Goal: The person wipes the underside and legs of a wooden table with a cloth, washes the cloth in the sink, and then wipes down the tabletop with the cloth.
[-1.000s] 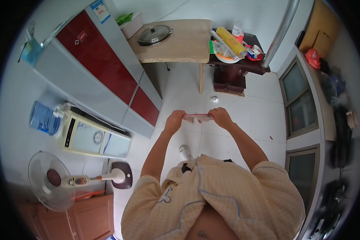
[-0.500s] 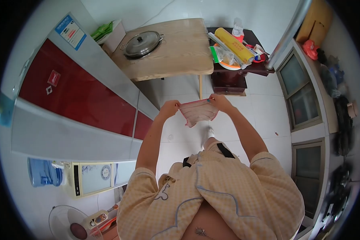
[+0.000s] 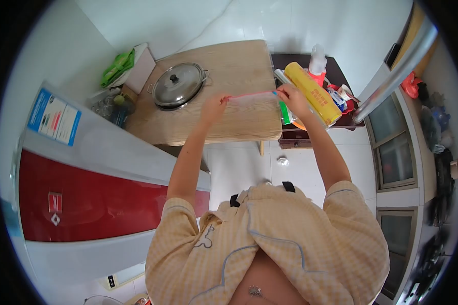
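Observation:
My left hand (image 3: 215,108) and my right hand (image 3: 293,100) are raised over the wooden table (image 3: 239,66). Between them a thin see-through bag (image 3: 252,95) is stretched by its pink edge, one corner pinched in each hand. From here it shows almost edge-on, as a narrow pink line; whether it holds anything cannot be made out. A small blue spot sits at its right end, by my right fingertips. Left of my left hand, a lidded steel pan (image 3: 179,85) stands on the table. Close to my right hand lies a yellow roll (image 3: 315,94).
A dark side table (image 3: 285,61) at the right carries the yellow roll, a plastic bottle (image 3: 318,60) and packets. Left are a red-and-grey fridge (image 3: 112,198) and a white box (image 3: 139,71) with a green bag (image 3: 118,66). A metal pole (image 3: 396,73) and cabinets (image 3: 396,157) stand right.
Both hands have moved forward from above the floor to over the table, still gripping the bag. Its body hung visibly before; now mainly its edge shows. My view has shifted forward.

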A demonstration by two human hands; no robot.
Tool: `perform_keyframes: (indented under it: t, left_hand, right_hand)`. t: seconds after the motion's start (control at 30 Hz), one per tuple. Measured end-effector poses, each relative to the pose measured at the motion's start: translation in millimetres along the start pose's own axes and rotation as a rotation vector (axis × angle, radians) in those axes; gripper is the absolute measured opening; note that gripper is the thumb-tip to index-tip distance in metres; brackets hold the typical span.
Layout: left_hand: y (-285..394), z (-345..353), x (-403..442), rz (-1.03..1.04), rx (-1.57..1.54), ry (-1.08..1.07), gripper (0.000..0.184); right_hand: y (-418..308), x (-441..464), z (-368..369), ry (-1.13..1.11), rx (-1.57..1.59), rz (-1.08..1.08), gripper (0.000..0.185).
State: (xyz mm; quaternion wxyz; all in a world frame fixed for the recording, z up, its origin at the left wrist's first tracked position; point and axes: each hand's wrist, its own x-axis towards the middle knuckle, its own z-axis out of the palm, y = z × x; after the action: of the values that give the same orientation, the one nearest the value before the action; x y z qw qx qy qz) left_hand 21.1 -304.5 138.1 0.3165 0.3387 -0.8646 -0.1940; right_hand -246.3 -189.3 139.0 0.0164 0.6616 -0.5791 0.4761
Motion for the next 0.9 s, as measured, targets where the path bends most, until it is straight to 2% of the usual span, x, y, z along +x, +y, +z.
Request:
perform_keyframes:
  t: [0.13, 0.2, 0.23, 0.27, 0.3, 0.33, 0.37, 0.4, 0.43, 0.47, 0.5, 0.53, 0.57, 0.6, 0.63, 0.7, 0.73, 0.8, 0.9]
  left_hand:
    - [-45.7, 34.0, 16.0, 0.118, 0.03, -0.09, 0.019]
    - [-70.1, 51.8, 4.3, 0.143, 0.115, -0.509, 0.02]
    - [-73.2, 54.3, 1.5, 0.141, 0.107, -0.525, 0.02]
    - [-75.8, 58.6, -4.4, 0.178, 0.077, -0.65, 0.023]
    - [-79.2, 65.1, -8.2, 0.21, 0.041, -0.78, 0.027]
    - [-89.0, 79.7, -6.6, 0.206, 0.023, -0.801, 0.027]
    - [-98.1, 97.7, -3.9, 0.076, 0.043, -0.755, 0.025]
    - [-106.0, 116.5, -2.2, -0.053, 0.064, -0.71, 0.025]
    - [-110.8, 133.6, -2.4, -0.055, 0.047, -0.736, 0.025]
    - [-113.5, 151.7, -0.7, -0.08, -0.04, -0.533, 0.029]
    - [-113.6, 170.4, 1.4, -0.109, -0.128, -0.325, 0.035]
    - [-110.8, 190.9, -1.7, -0.116, -0.148, -0.34, 0.035]
    - [-107.5, 210.7, -4.2, -0.101, -0.024, -0.253, 0.041]
    - [-106.4, 223.8, -1.3, -0.085, 0.102, -0.164, 0.047]
    - [-105.8, 229.0, 4.2, -0.086, 0.089, -0.173, 0.047]
    - [-108.6, 236.2, 12.4, -0.156, 0.24, -0.277, 0.054]
    - [-114.1, 238.5, 18.9, -0.164, 0.23, -0.294, 0.054]
    - [-133.7, 246.5, 46.7, -0.035, 0.323, -0.275, 0.054]
    - [-157.3, 260.7, 110.8, -0.028, 0.315, -0.297, 0.051]
  right_hand:
    - [22.5, 1.6, 13.0, -0.22, -0.104, -0.016, 0.019]
    - [36.3, -18.5, 33.9, -0.79, -0.268, 0.166, 0.025]
    - [41.0, -30.1, 42.8, -0.948, -0.339, 0.131, 0.028]
    - [46.8, -41.6, 51.4, -1.11, -0.408, 0.097, 0.034]
    - [44.6, -43.1, 61.3, -1.17, -0.392, 0.169, 0.036]
    - [53.2, -55.4, 77.1, -0.977, -0.302, 0.192, 0.034]
    - [63.9, -67.5, 97.8, -0.779, -0.219, 0.215, 0.033]
    - [73.4, -74.5, 117.9, -0.791, -0.216, 0.241, 0.033]
    - [77.3, -79.1, 139.4, -0.563, -0.155, 0.281, 0.035]
    - [82.2, -81.4, 159.3, -0.331, -0.103, 0.317, 0.037]
    - [82.1, -81.0, 174.2, -0.344, -0.113, 0.341, 0.037]
    - [79.1, -81.2, 187.0, -0.27, -0.183, 0.41, 0.042]
    - [83.0, -79.7, 198.8, -0.19, -0.257, 0.47, 0.047]
    - [95.9, -85.1, 213.2, -0.296, -0.28, 0.528, 0.055]
    - [100.4, -83.8, 220.9, -0.302, -0.29, 0.539, 0.055]
    - [105.6, -81.4, 233.5, -0.324, -0.561, 0.599, 0.059]
    - [111.3, -77.4, 235.6, -0.34, -0.564, 0.614, 0.059]
    - [134.1, -56.0, 240.5, -0.362, -0.631, 0.693, 0.063]
    - [180.0, -4.4, 250.6, -0.348, -0.672, 0.673, 0.063]
